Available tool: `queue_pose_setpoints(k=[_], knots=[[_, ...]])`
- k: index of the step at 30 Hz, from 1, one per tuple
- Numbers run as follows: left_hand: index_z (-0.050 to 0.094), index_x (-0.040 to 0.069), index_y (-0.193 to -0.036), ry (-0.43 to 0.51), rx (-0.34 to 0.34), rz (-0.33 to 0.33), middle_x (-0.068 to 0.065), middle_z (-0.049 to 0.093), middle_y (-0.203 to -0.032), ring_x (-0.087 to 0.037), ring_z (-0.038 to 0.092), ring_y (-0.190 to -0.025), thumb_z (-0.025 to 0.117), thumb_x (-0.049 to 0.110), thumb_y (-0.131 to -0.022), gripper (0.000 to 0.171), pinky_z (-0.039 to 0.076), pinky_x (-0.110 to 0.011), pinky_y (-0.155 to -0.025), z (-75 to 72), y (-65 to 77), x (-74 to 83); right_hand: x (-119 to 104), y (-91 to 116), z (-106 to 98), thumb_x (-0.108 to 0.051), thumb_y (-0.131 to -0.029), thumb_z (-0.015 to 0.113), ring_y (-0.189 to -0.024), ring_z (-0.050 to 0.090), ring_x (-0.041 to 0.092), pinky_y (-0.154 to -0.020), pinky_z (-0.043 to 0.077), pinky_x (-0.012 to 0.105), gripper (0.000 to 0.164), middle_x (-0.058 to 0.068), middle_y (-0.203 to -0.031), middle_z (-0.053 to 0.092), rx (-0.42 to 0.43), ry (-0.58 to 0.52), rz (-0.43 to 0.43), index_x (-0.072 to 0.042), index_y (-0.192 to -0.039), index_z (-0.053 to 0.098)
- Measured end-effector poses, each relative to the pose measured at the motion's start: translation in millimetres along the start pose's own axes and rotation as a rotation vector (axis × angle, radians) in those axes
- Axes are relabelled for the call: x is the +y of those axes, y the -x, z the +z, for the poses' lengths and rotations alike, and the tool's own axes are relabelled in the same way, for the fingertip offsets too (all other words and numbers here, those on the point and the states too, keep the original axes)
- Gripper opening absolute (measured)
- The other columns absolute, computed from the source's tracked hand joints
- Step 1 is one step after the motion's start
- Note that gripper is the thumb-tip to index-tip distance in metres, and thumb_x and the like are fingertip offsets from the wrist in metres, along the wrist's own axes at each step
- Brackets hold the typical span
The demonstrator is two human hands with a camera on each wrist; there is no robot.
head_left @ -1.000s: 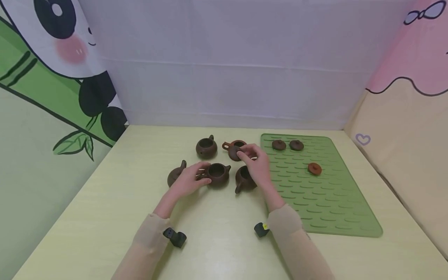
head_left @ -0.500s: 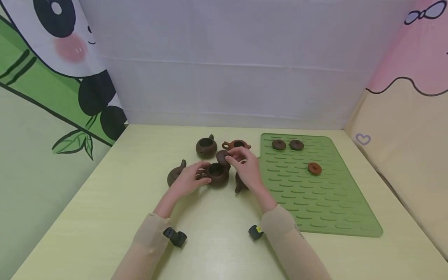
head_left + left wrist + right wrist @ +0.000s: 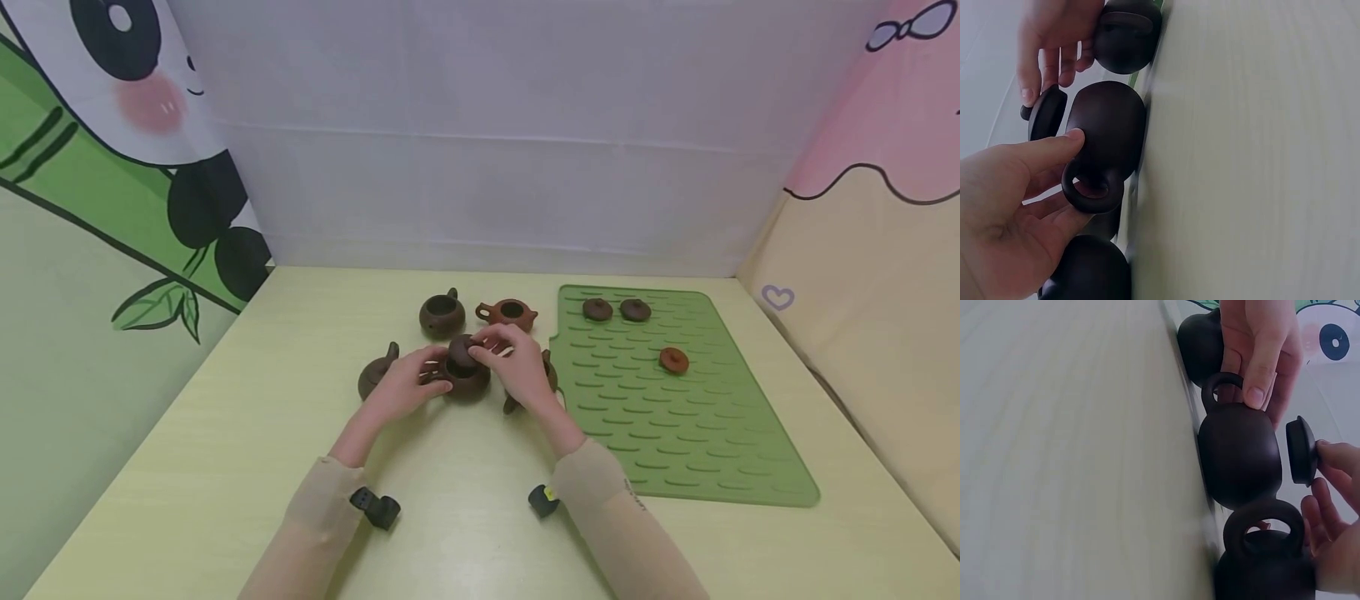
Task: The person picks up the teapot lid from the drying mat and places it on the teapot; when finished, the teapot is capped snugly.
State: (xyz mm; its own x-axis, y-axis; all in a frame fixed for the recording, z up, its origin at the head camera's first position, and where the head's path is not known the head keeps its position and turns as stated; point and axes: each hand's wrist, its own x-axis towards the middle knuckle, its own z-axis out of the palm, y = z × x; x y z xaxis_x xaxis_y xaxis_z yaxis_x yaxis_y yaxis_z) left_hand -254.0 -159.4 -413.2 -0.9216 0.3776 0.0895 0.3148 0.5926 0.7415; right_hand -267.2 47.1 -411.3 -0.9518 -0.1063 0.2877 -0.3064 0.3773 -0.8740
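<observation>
A dark brown teapot [image 3: 470, 388] stands uncovered in the middle of the group on the table. My left hand [image 3: 408, 385] steadies it from the handle side, with the thumb on its shoulder and fingers behind the handle [image 3: 1094, 199]. Between thumb and fingertips, my right hand [image 3: 517, 362] pinches a dark lid [image 3: 462, 350] by its knob. In the right wrist view this lid [image 3: 1300, 451] is tilted and held just above the teapot's opening, apart from the rim. Another dark teapot [image 3: 551, 375] sits partly hidden behind the right hand.
A covered dark teapot [image 3: 372, 377] stands left of the left hand. Behind are an uncovered dark pot [image 3: 442, 318] and a reddish teapot [image 3: 507, 313]. On the green mat [image 3: 675, 433] lie two dark lids [image 3: 597, 310] and a reddish lid [image 3: 674, 361].
My right hand has carried the lid leftward, from in front of the reddish teapot to over the middle teapot. The left hand has stayed in place.
</observation>
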Motion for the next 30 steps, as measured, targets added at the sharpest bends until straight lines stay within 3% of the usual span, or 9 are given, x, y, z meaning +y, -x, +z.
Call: queue_pose_setpoints(k=[20, 30], knots=[[0.049, -0.001, -0.14, 0.001, -0.001, -0.01, -0.022, 0.055, -0.142, -0.038, 0.058, -0.128, 0.068, 0.009, -0.092, 0.053, 0.05, -0.046, -0.104, 0.8, -0.5, -1.5, 2.2, -0.2, 4.9, -0.022, -0.087, 0.076, -0.086, 0.062, 0.016, -0.073, 0.049, 0.027, 0.012, 0.001, -0.096, 0.069, -0.096, 0.185, -0.03, -0.019, -0.099, 0.076], [0.049, -0.001, -0.14, 0.003, 0.0, -0.013, -0.022, 0.055, -0.143, -0.037, 0.058, -0.128, 0.068, 0.008, -0.092, 0.052, 0.05, -0.046, -0.105, 1.5, -2.1, -3.4, -1.8, -1.3, -0.9, -0.023, -0.088, 0.076, -0.092, 0.063, 0.017, -0.076, 0.05, 0.029, 0.019, 0.0, -0.101, 0.071, -0.154, 0.224, 0.002, -0.02, -0.106, 0.076]])
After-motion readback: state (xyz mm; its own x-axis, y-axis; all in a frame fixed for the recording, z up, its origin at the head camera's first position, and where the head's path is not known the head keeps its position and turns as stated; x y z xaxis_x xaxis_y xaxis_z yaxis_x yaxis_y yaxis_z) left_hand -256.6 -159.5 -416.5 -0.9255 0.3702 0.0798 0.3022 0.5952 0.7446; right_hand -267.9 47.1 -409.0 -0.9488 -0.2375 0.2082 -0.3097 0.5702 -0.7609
